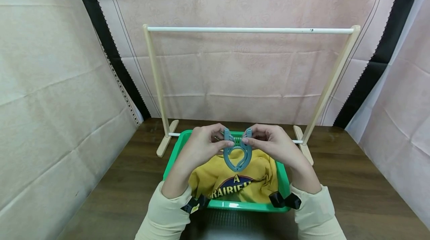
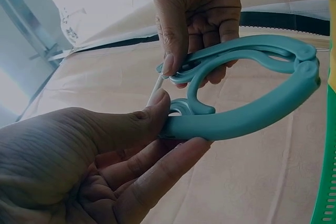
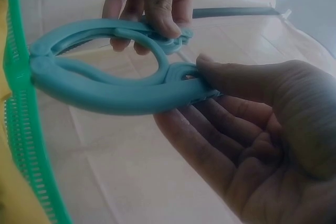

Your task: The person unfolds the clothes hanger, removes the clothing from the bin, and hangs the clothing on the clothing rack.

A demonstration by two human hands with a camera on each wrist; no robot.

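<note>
A folding clothes hanger (image 1: 249,155) in blue-green plastic is held up between both hands, its two arms bent into a loop with the hinge end pointing down. My left hand (image 1: 201,148) pinches the end of one arm between thumb and fingers. The other arm's end is pinched by my right hand (image 1: 275,143). In the left wrist view the hanger (image 2: 252,121) shows a gap between its arm ends. Behind and below it, a yellow garment (image 1: 211,173) with a dark printed patch lies in a green basket (image 1: 242,205).
Behind the basket stands a rack with a white top rail (image 1: 235,30) and cream side posts (image 1: 332,83). Its feet rest on a dark wooden table (image 1: 342,191). Pale cloth walls (image 1: 60,120) enclose the table at the back and sides.
</note>
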